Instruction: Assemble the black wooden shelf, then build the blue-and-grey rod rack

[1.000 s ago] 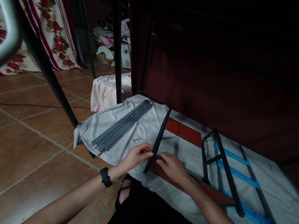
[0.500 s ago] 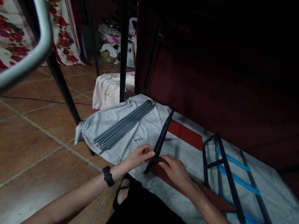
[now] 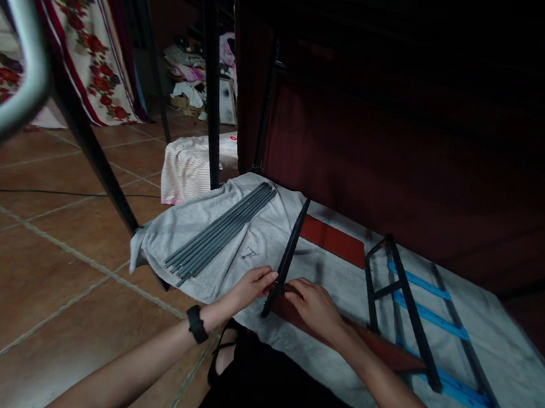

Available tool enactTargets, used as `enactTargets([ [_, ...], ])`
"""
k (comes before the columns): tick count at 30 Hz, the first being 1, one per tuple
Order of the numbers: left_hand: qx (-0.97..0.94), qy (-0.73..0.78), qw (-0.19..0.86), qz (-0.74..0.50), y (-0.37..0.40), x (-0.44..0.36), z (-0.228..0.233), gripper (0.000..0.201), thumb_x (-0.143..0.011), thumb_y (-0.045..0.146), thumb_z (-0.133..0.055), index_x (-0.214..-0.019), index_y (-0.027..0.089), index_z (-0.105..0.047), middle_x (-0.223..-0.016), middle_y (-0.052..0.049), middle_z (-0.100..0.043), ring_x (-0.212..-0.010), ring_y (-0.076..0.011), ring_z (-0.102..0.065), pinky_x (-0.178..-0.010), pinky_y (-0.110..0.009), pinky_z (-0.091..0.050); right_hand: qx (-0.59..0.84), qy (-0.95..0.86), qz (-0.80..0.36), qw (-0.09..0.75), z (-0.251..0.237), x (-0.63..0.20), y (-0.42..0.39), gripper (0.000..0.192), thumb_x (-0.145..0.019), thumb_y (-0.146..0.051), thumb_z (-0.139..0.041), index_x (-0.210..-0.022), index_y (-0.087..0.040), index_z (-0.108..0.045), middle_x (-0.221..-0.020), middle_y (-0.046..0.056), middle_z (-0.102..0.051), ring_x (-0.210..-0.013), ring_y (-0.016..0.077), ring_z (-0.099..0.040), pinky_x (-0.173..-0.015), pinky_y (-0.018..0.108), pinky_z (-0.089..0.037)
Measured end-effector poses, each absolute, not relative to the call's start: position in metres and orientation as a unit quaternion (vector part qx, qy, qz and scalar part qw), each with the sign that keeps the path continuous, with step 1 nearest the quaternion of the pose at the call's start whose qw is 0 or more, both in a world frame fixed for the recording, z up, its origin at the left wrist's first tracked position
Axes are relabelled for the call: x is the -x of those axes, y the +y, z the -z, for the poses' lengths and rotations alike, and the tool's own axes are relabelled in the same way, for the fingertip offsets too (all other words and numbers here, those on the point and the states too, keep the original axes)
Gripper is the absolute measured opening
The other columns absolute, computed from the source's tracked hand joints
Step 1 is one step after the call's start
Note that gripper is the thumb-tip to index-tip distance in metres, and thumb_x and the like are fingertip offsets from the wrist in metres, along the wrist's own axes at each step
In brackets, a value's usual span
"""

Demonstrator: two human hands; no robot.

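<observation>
My left hand [image 3: 253,284] pinches the near end of a long black metal bar [image 3: 289,251] that stands tilted on a grey cloth [image 3: 193,221] on the floor. My right hand [image 3: 314,306] rests on a reddish-brown board [image 3: 374,346] right beside the bar's lower end, fingers touching where bar and board meet. A black band sits on my left wrist [image 3: 196,323].
A bundle of grey rods [image 3: 221,231] lies on the cloth to the left. A black frame with blue strips [image 3: 413,303] lies to the right. Dark furniture [image 3: 405,146] looms behind, with a black leg [image 3: 211,87], a striped cloth heap [image 3: 189,166] and tiled floor [image 3: 43,251] at left.
Both hands stay on the bar and board; only the view has shifted slightly, and the left fingers have closed a little more on the bar.
</observation>
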State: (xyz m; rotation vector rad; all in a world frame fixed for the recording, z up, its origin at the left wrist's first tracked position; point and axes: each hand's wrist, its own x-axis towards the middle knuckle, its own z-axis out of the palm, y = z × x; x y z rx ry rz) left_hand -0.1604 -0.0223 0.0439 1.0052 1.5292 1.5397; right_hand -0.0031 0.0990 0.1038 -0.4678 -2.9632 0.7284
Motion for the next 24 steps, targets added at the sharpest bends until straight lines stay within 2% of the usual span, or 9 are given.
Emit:
enactTargets([
  [2,-0.414,0.618,0.325,-0.584,-0.022,0.159,-0.043,0.04,-0.09,0.054,-0.05,-0.071,0.02,-0.045,-0.064,0.004,-0.041,-0.061,-0.0114,-0.039,-0.058,-0.025,-0.033,0.152,-0.961,-0.228,0.023,-0.105,0.003,0.099,0.02,-0.097,-0.027,-0.048,-0.104,-0.022,-0.066,-0.106,0.004,-0.07,-0.1,0.0187,-0.064,-0.085,0.029,-0.044],
  [5,-0.49,0.629,0.26,-0.544,-0.029,0.16,-0.045,0.029,-0.093,0.045,-0.05,-0.08,0.019,-0.054,-0.075,0.001,-0.051,-0.073,-0.014,-0.047,-0.068,-0.026,-0.039,0.152,-0.961,-0.23,0.018,-0.107,0.003,0.099,0.02,-0.097,-0.028,-0.048,-0.103,-0.022,-0.066,-0.105,0.005,-0.07,-0.098,0.0185,-0.065,-0.083,0.028,-0.043],
  [8,-0.495,0.604,0.261,-0.568,-0.033,0.16,-0.047,0.022,-0.091,0.041,-0.055,-0.092,0.019,-0.057,-0.087,-0.002,-0.056,-0.083,-0.0159,-0.052,-0.075,-0.028,-0.041,0.151,-0.96,-0.234,0.021,-0.106,0.003,0.1,0.021,-0.097,-0.028,-0.047,-0.102,-0.022,-0.066,-0.103,0.005,-0.071,-0.098,0.0186,-0.065,-0.082,0.028,-0.043],
  [10,-0.457,0.592,0.299,-0.593,-0.031,0.161,-0.045,0.025,-0.089,0.043,-0.058,-0.096,0.019,-0.056,-0.086,-0.002,-0.056,-0.08,-0.015,-0.052,-0.072,-0.027,-0.042,0.147,-0.961,-0.235,0.024,-0.104,0.003,0.1,0.021,-0.098,-0.029,-0.047,-0.102,-0.022,-0.066,-0.103,0.005,-0.071,-0.098,0.0188,-0.065,-0.082,0.028,-0.043],
  [13,-0.418,0.606,0.337,-0.587,-0.026,0.161,-0.042,0.03,-0.091,0.047,-0.053,-0.082,0.019,-0.051,-0.069,0.003,-0.046,-0.064,-0.0119,-0.044,-0.061,-0.025,-0.036,0.145,-0.961,-0.233,0.029,-0.103,0.003,0.1,0.021,-0.098,-0.029,-0.047,-0.102,-0.021,-0.066,-0.103,0.005,-0.071,-0.098,0.0192,-0.065,-0.082,0.028,-0.043],
  [15,-0.428,0.619,0.323,-0.574,-0.023,0.161,-0.043,0.033,-0.092,0.047,-0.05,-0.074,0.019,-0.046,-0.065,0.004,-0.04,-0.061,-0.0114,-0.039,-0.06,-0.025,-0.033,0.146,-0.961,-0.234,0.031,-0.103,0.004,0.1,0.021,-0.097,-0.028,-0.048,-0.103,-0.021,-0.066,-0.105,0.005,-0.071,-0.098,0.0194,-0.065,-0.083,0.029,-0.043],
  [20,-0.487,0.615,0.254,-0.565,-0.029,0.157,-0.048,0.023,-0.091,0.041,-0.054,-0.084,0.019,-0.054,-0.078,0.0,-0.05,-0.077,-0.0146,-0.047,-0.072,-0.027,-0.039,0.146,-0.959,-0.24,0.025,-0.106,0.004,0.101,0.02,-0.096,-0.026,-0.048,-0.104,-0.022,-0.067,-0.106,0.005,-0.071,-0.099,0.0192,-0.065,-0.083,0.028,-0.044],
  [22,-0.451,0.611,0.273,-0.59,-0.03,0.156,-0.047,0.025,-0.089,0.044,-0.057,-0.091,0.019,-0.055,-0.078,0.0,-0.052,-0.076,-0.0146,-0.049,-0.072,-0.027,-0.04,0.144,-0.962,-0.231,0.024,-0.107,0.003,0.1,0.022,-0.097,-0.027,-0.047,-0.105,-0.023,-0.066,-0.106,0.005,-0.071,-0.099,0.0194,-0.065,-0.083,0.029,-0.044],
  [24,-0.41,0.615,0.31,-0.598,-0.029,0.155,-0.046,0.031,-0.088,0.05,-0.056,-0.087,0.019,-0.054,-0.071,0.002,-0.049,-0.068,-0.0132,-0.047,-0.066,-0.026,-0.039,0.147,-0.967,-0.209,0.026,-0.107,0.002,0.097,0.023,-0.098,-0.028,-0.045,-0.108,-0.023,-0.065,-0.109,0.005,-0.071,-0.1,0.0203,-0.066,-0.083,0.03,-0.044],
])
